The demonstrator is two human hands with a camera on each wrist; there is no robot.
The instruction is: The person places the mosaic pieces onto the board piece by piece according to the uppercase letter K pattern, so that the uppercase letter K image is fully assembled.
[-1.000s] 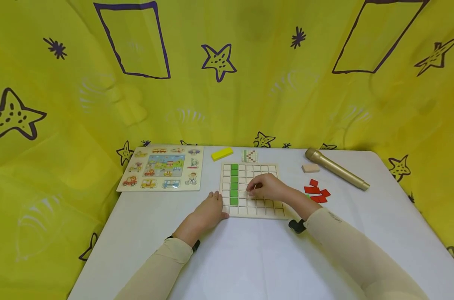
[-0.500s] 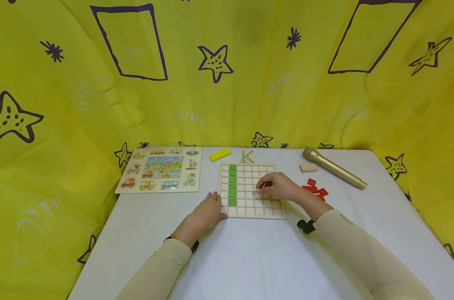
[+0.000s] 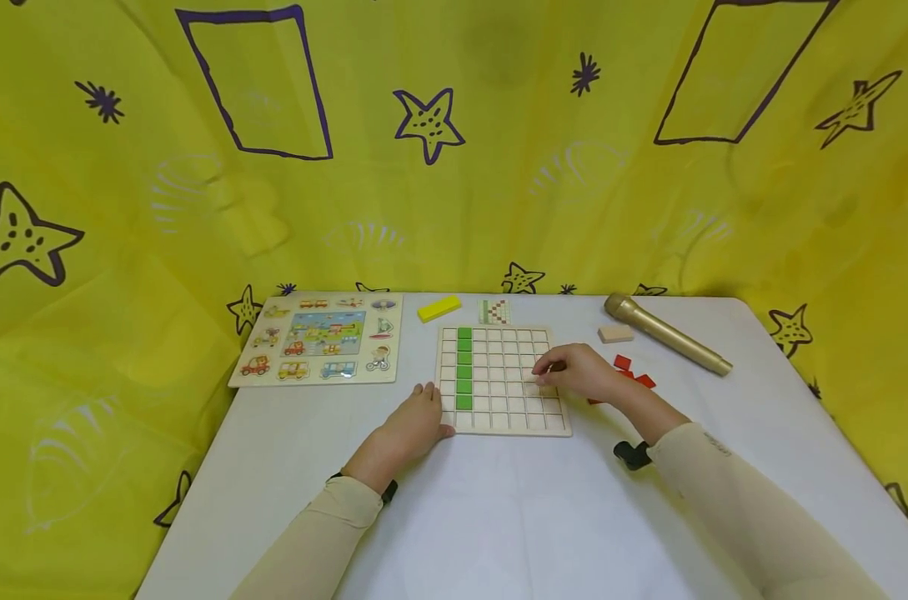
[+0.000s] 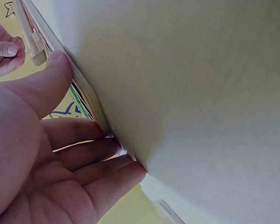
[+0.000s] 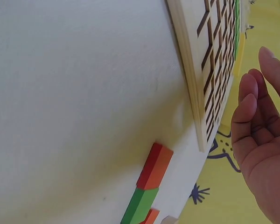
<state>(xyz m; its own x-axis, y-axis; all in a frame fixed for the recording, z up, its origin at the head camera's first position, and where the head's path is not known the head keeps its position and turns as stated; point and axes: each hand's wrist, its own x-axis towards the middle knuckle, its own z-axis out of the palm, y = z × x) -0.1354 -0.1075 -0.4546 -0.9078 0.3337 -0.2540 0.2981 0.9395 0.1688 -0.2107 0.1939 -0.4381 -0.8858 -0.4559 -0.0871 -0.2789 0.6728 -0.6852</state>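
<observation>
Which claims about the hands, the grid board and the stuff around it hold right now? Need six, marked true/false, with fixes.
1. Green tiles sit in the grid board's second column from the left. True.
2. The gold microphone lies left of the grid board. False: it lies to the right.
3. The left hand touches the grid board. True.
4. A loose green tile lies beside red tiles. True.
5. The right hand grips a red tile. False: no tile shows in it.
6. The yellow block stands on the grid board. False: it lies beyond the far edge.
</observation>
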